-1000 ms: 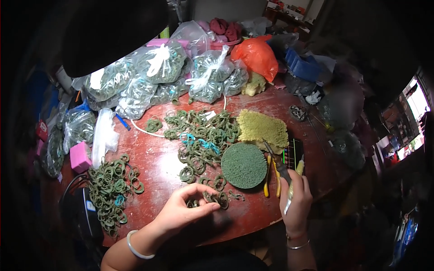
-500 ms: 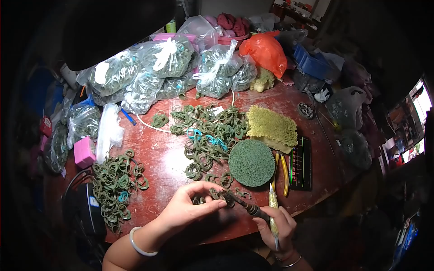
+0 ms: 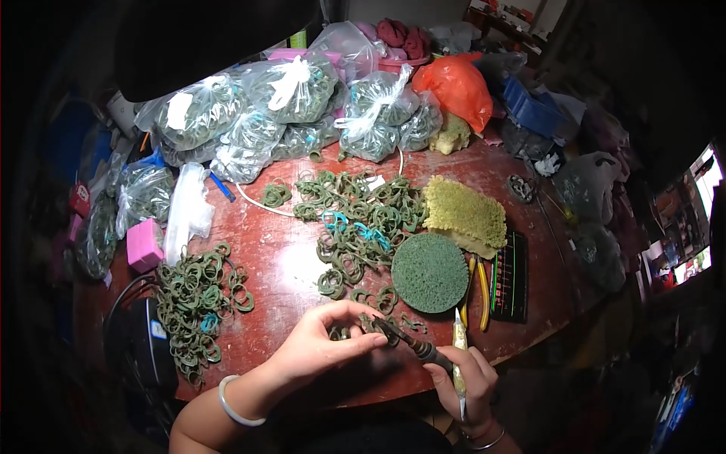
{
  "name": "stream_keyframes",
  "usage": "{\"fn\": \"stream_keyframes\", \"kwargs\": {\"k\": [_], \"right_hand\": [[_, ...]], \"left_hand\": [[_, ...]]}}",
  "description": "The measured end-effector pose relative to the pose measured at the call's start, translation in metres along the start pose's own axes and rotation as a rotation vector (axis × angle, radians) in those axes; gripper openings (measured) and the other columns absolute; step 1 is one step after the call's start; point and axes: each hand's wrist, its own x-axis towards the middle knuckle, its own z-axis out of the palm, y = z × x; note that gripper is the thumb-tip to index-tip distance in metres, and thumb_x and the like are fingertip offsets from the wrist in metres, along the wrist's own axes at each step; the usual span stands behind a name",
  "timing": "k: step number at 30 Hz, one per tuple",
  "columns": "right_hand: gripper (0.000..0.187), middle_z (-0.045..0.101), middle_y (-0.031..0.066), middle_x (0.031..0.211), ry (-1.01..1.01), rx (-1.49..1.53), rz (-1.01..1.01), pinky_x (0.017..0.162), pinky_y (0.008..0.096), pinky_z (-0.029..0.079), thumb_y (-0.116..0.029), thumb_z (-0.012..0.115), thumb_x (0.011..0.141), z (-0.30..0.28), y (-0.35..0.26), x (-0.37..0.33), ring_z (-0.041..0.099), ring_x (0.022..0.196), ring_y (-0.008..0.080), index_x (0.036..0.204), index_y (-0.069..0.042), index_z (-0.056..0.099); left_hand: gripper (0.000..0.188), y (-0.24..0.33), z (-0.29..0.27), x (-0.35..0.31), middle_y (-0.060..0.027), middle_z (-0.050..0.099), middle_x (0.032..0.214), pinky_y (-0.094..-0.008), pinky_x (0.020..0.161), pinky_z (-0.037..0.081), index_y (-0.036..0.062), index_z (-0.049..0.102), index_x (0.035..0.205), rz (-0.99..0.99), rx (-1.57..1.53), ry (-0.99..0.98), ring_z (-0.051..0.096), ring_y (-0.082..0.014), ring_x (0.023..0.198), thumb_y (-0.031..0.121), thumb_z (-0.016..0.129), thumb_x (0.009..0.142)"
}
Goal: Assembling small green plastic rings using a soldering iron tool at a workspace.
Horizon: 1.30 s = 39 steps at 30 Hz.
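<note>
My left hand (image 3: 321, 342) is closed, pinching a small dark-green ring (image 3: 367, 321) between thumb and fingers. More green rings show partly inside its curled fingers. In my right hand (image 3: 470, 382) there is a dark pen-like tool (image 3: 425, 351), shaped like a soldering iron, its thin tip at the ring. The same hand also holds a slim knife (image 3: 460, 354) with a mottled yellow handle, its pointed blade directed away from me. Just beyond the hands lies a pile of green rings (image 3: 355, 253), a few strands of blue among them. Another ring heap (image 3: 198, 310) is to the left.
A round green pad (image 3: 429, 272) stands beyond my right hand, next to a yellow sponge (image 3: 465, 214), yellow-handled pliers (image 3: 484, 295) and a black gridded panel (image 3: 509, 276). Clear bags of rings (image 3: 295, 91) line the back. A pink block (image 3: 144, 246) sits at left.
The tool's tip and the pinched ring have shifted very slightly against each other. The view has moved a little, so the table's contents appear farther right. Both hands keep their grip.
</note>
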Motion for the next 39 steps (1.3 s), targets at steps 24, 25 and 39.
{"fn": "stream_keyframes", "kwargs": {"k": [24,25,39], "right_hand": [[0.026,0.065,0.0125,0.081,0.156,0.075,0.118,0.06,0.0345,0.049,-0.01,0.077,0.078,-0.001,-0.006,-0.003,0.061,0.068,0.0291,0.097,-0.001,0.062],[0.026,0.065,0.0124,0.081,0.162,0.093,0.119,0.061,0.0349,0.049,-0.01,0.077,0.078,0.0,-0.007,-0.002,0.061,0.068,0.0294,0.097,-0.001,0.062],[0.026,0.065,0.0122,0.081,0.176,0.144,0.088,0.06,0.0359,0.049,-0.01,0.077,0.078,-0.001,-0.006,-0.006,0.061,0.068,0.0307,0.098,-0.001,0.062]], "left_hand": [[0.026,0.045,-0.028,-0.02,-0.0003,0.058,0.074,-0.0226,0.062,0.045,0.0019,0.065,0.101,0.586,0.686,0.438,0.055,-0.0093,0.065,0.003,0.073,0.077],[0.027,0.053,-0.039,-0.029,-0.0034,0.059,0.077,-0.0246,0.064,0.047,0.0009,0.064,0.1,0.724,0.885,0.677,0.056,-0.0126,0.067,0.0,0.072,0.074],[0.036,0.063,-0.079,-0.081,-0.0176,0.056,0.107,-0.0401,0.089,0.043,-0.0032,0.057,0.105,0.49,1.563,1.17,0.054,-0.0339,0.101,0.001,0.07,0.072]]}}
